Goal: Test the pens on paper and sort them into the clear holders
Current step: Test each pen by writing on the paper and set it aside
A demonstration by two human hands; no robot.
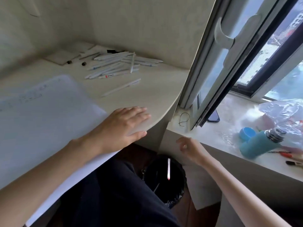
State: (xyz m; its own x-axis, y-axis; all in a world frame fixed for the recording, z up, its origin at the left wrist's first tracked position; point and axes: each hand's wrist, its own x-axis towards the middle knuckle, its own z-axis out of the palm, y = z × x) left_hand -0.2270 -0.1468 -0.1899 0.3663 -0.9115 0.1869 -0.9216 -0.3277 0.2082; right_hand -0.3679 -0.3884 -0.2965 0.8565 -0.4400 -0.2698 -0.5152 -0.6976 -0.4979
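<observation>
A heap of several white pens (118, 63) lies at the back of the beige desk (155, 89), and a single white pen (121, 87) lies apart in front of it. A large white paper sheet (41, 115) with faint scribbles covers the desk's left side. My left hand (123, 125) rests flat on the desk's front edge, fingers straight, beside the paper. My right hand (188, 148) hangs below the desk with loosely spread fingers, holding nothing. Under it a white pen with a red tip (168, 168) is in the air over the black bin (165, 179). No clear holders are in view.
Two small black caps (77, 63) lie by a flat card at the back left. On the window sill (213, 128) at right sit a teal bottle (257, 143), a blue lid, plastic bags, a dark phone (214, 117) and red markers (288, 154). A window frame rises beside the desk.
</observation>
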